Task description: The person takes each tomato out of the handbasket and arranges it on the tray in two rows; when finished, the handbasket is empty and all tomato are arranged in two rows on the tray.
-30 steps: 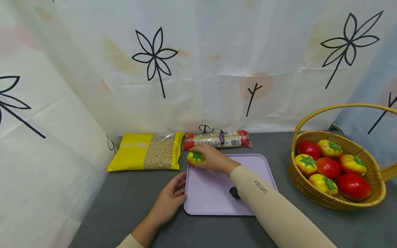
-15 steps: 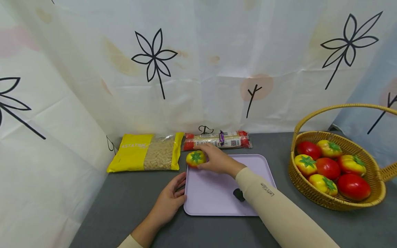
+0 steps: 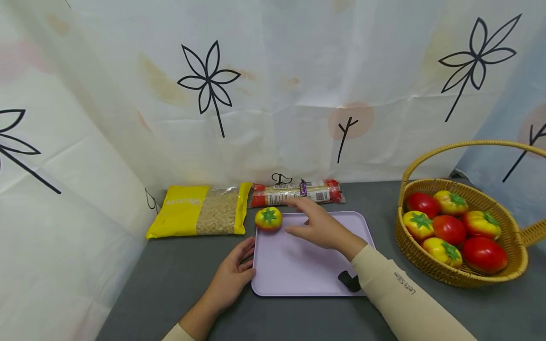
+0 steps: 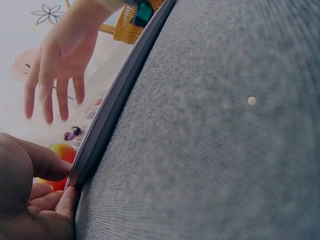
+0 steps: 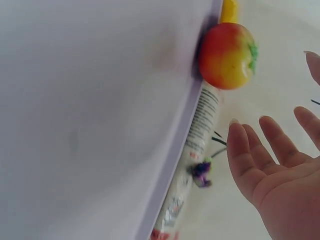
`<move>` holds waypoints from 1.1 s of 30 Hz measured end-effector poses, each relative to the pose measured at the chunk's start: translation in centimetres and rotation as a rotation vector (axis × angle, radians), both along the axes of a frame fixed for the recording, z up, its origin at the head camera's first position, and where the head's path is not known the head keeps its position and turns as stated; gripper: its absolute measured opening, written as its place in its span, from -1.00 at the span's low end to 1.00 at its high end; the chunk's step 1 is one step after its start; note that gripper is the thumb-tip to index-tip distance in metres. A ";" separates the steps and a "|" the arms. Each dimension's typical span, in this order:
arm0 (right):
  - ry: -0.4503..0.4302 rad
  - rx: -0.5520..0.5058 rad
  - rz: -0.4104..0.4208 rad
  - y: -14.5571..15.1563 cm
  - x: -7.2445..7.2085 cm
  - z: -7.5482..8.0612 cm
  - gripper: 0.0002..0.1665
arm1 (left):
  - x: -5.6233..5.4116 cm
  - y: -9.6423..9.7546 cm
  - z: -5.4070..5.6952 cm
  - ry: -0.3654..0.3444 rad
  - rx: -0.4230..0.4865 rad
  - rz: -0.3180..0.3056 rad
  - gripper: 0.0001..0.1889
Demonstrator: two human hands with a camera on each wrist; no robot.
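Yellow-red fruit (image 3: 268, 219) sits at the corner of the tray (image 3: 298, 274), beyond the left hand (image 3: 229, 273) and beside the right hand (image 3: 320, 228), which is spread wide, holding nothing. Left touches the rim; any pinch is unconfirmed. Advisable: steady tray, right hand clear of fruit.

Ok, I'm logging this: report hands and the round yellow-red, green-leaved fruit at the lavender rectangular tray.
Left hand touching left edge of tray. Right hand apart from fruit. Fruit at tray's far left corner. Nothing visible between right hand and fruit.
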State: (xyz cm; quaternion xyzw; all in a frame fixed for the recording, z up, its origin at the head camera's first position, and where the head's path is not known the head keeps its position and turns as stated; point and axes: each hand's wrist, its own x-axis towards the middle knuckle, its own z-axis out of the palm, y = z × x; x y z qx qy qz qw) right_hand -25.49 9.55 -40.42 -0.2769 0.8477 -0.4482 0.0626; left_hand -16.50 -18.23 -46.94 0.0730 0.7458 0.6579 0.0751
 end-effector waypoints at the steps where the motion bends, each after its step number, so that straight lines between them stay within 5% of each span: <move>1: 0.002 -0.002 -0.006 0.5 0.4 0.1 -0.17 | 0.0 0.0 0.0 0.000 0.000 0.000 -0.21; 20: 0.209 -0.068 -0.105 11.1 5.1 2.1 -0.23 | -0.2 -0.1 0.0 -0.023 -0.042 -0.003 -0.21; 33: 0.171 -0.225 -0.158 17.8 5.9 3.3 -0.26 | -0.1 -0.1 -0.1 -0.014 0.027 -0.017 -0.19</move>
